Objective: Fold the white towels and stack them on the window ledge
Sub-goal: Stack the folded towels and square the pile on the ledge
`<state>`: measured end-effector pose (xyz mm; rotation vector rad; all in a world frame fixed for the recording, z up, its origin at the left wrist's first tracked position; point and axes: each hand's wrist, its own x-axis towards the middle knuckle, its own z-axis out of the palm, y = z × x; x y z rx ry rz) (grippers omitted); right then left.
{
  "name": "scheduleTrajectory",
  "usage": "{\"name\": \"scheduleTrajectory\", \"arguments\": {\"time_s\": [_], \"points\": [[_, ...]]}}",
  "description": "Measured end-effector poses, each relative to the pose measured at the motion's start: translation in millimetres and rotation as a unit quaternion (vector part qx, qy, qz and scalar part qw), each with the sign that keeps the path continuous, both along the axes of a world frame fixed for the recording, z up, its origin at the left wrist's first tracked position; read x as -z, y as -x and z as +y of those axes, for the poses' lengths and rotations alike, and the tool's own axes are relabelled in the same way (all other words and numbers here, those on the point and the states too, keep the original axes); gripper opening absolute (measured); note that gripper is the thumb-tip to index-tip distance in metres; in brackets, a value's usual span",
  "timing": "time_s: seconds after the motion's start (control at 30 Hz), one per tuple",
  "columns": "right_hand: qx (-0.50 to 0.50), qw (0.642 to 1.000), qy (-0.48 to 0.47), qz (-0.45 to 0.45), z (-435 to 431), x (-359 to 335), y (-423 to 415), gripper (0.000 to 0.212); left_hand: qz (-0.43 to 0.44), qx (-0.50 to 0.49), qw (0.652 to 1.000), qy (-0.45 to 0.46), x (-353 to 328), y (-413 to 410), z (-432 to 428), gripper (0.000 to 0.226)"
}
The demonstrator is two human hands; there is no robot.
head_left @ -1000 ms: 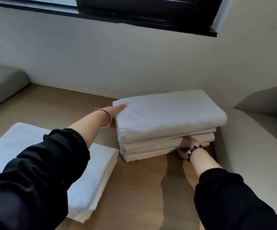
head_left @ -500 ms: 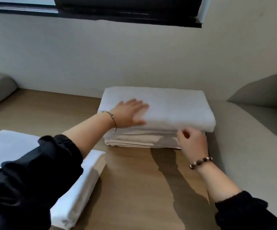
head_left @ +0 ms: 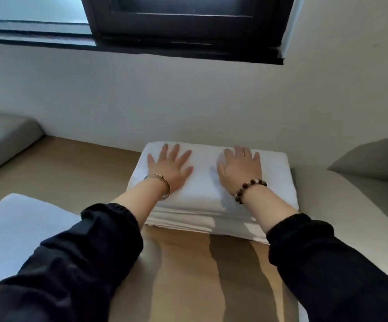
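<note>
A stack of folded white towels (head_left: 274, 182) lies on the wooden ledge (head_left: 77, 168) against the wall below the window. My left hand (head_left: 171, 167) lies flat on the left half of the top towel, fingers spread. My right hand (head_left: 240, 168) lies flat on the right half, fingers straight. A second pile of folded white towels (head_left: 19, 228) sits at the near left, partly hidden by my left sleeve.
A dark window frame (head_left: 188, 31) runs above the white wall. A grey cushion (head_left: 5, 140) sits at the far left of the ledge. Another grey cushion (head_left: 350, 205) flanks the stack on the right.
My right hand came out from the stack's front edge and now lies flat on top. My left hand slid further onto the top towel. The stack has settled against the wall.
</note>
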<state>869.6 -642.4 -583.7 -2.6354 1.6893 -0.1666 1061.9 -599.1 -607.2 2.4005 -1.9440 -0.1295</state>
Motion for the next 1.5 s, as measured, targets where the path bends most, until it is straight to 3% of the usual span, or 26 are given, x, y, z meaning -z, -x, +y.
{"name": "scheduleTrajectory", "arguments": {"time_s": [0.1,0.47,0.63,0.7,0.77,0.87,1.07,1.17,1.23,1.33,1.37,1.43,1.5], "points": [[0.02,0.993,-0.11,0.033,-17.3,31.5,2.8,0.062,-0.027,-0.01,0.999,-0.031,28.7,0.3,-2.6,0.058],[0.03,0.996,-0.086,0.014,-17.7,44.2,14.4,0.064,-0.035,0.005,0.999,0.017,39.2,4.4,-5.8,0.06],[0.098,0.991,-0.082,0.047,-5.1,37.4,1.1,0.061,-0.024,0.018,0.999,0.016,35.5,3.9,-1.4,0.059],[0.13,0.988,-0.088,0.009,10.4,33.3,-8.5,0.059,0.017,0.034,0.999,-0.003,22.8,-0.2,0.6,0.059],[0.14,0.986,-0.076,-0.046,29.8,31.9,-21.8,0.055,0.118,0.066,0.991,-0.014,4.8,-15.0,8.9,0.057],[0.1,0.988,-0.052,-0.103,62.9,31.3,-49.8,0.047,0.193,0.119,0.974,0.009,-11.1,-53.7,44.5,0.048],[-0.016,0.958,0.021,-0.287,154.7,40.6,-123.6,0.032,0.164,0.058,0.984,0.038,11.3,-150.7,145.1,0.058],[0.029,0.944,-0.076,-0.32,192.4,60.8,-153.2,0.029,0.066,0.042,0.996,-0.042,29.9,-193.6,187.2,0.054],[0.136,0.891,-0.241,-0.359,204.0,74.8,-165.7,0.056,0.032,0.054,0.994,-0.087,44.6,-206.9,213.3,0.058],[0.264,0.752,-0.451,-0.401,210.6,96.9,-172.0,0.106,-0.011,0.091,0.989,-0.116,70.7,-202.0,245.3,0.09],[0.282,0.723,-0.481,-0.407,210.3,107.5,-170.9,0.112,-0.025,0.093,0.989,-0.11,79.1,-199.5,250.7,0.092],[0.299,0.686,-0.508,-0.427,214.6,115.1,-170.5,0.101,-0.033,0.081,0.992,-0.087,89.0,-199.0,252.1,0.086],[0.305,0.671,-0.516,-0.436,219.8,112.8,-174.6,0.087,-0.033,0.083,0.993,-0.08,90.1,-199.8,249.4,0.07]]}}
